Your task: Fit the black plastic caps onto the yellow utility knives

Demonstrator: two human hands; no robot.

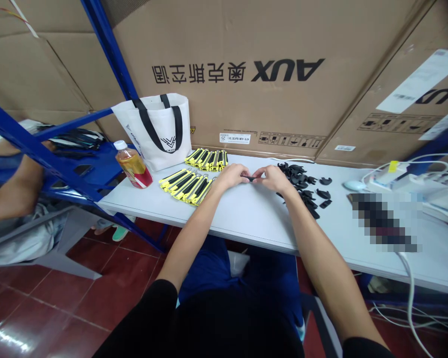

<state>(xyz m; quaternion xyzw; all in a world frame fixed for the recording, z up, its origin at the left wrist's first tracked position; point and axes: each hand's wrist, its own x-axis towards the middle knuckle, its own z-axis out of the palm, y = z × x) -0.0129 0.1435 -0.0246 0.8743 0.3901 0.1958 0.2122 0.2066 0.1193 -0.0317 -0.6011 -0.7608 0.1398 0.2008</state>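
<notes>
The left hand (pixel 230 177) and right hand (pixel 272 178) pinch a small black piece (pixel 250 178) between them over the surface (pixel 252 214), neither hand nearer, its long axis apparently running from one to the other, ends partly hidden.

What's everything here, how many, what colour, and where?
Table: one, pale grey, centre
Cardboard boxes: at least two, brown, behind table
Tote bag: one, white, table left
Drink bottle: one, amber-red, beside bag
Utility knives: two rows, yellow-black, left of centre
Plastic parts: many, black, right of centre
Held part: one, black, mid-table
Cables: several, white, right end
Pixelated patch: one, mostly dark, right
Rack frame: count unclear, blue, left
Chair: at least one, grey, lower left
Floor tiles: many, red, below
Co-worker: one, partly shown, far left
Left hand: one, on held part
Right hand: one, on held part
</notes>
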